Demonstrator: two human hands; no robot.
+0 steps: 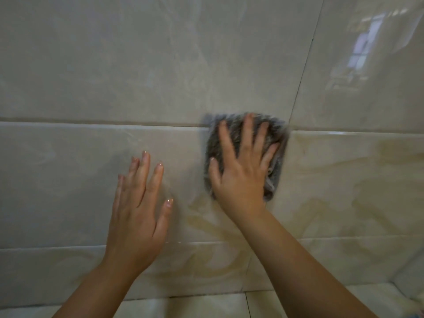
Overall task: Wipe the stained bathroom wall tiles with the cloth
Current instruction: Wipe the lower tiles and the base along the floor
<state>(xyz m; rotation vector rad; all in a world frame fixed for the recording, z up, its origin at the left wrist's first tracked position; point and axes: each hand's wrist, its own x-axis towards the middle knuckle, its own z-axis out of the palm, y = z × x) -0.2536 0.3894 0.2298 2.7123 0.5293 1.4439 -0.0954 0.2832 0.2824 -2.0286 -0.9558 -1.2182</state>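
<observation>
A folded grey cloth (pixel 276 131) lies flat against the glossy beige wall tiles (pixel 137 65), across a horizontal grout line and just left of a vertical one. My right hand (pixel 241 173) presses on it with fingers spread, covering most of the cloth. Beside it, my left hand (pixel 137 212) rests flat on the tile with fingers apart and nothing in it. Yellowish streaks (pixel 206 226) mark the tiles below and to the right of the cloth. The picture is slightly blurred around the cloth.
A dark vertical grout line (pixel 302 76) runs up from the cloth's right corner. The wall meets a pale tiled floor or ledge (pixel 195 306) at the bottom. A side wall (pixel 410 278) closes the corner at the lower right. A window reflection (pixel 362 49) shines at the upper right.
</observation>
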